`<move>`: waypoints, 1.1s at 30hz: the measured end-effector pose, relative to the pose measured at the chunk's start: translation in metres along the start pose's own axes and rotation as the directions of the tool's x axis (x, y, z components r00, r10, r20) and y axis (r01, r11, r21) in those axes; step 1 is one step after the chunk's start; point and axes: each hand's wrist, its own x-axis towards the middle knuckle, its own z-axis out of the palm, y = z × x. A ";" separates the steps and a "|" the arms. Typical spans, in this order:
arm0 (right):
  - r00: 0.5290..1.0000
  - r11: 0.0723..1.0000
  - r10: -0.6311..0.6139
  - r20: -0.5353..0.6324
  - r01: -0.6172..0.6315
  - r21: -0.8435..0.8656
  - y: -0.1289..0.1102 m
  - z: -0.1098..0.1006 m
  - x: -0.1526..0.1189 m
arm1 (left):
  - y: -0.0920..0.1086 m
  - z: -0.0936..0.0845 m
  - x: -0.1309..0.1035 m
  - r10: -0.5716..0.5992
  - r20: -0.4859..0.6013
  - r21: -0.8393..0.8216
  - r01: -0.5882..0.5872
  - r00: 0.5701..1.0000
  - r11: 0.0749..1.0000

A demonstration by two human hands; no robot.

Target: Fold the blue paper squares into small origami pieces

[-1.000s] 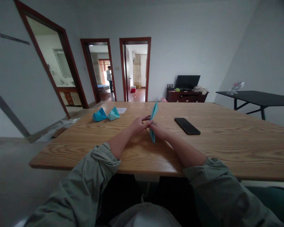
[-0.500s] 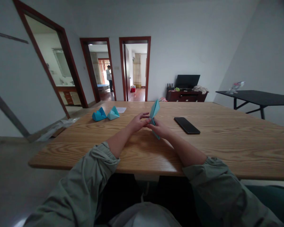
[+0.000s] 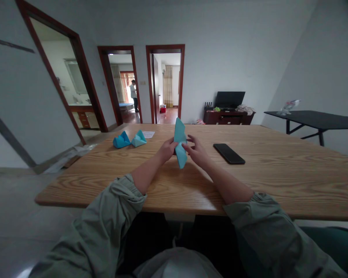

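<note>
On wooden table (image 3: 266, 173) — folded paper (image 3: 180, 144), phone (image 3: 229, 153), doorways (image 3: 165, 47) behind

A home, seen from a seat at a wood table (image 3: 266, 173). Across the room, red-brown door frames open onto other rooms: at left, one with a sink counter (image 3: 80, 104) above a cabinet (image 3: 87, 120) and a mirror (image 3: 75, 76) on the wall; in the middle, two with long curtains (image 3: 168, 87), one of them also holding what looks like a low bed (image 3: 125, 105). By the plain pale wall, a flat screen (image 3: 230, 100) stands on a dark, low stand (image 3: 230, 117).
</note>
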 end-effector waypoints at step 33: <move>0.942 0.748 -0.329 0.062 0.300 -0.591 -0.019 0.000 -0.012 | -0.006 0.002 0.000 -0.016 0.123 0.114 0.002 0.992 0.993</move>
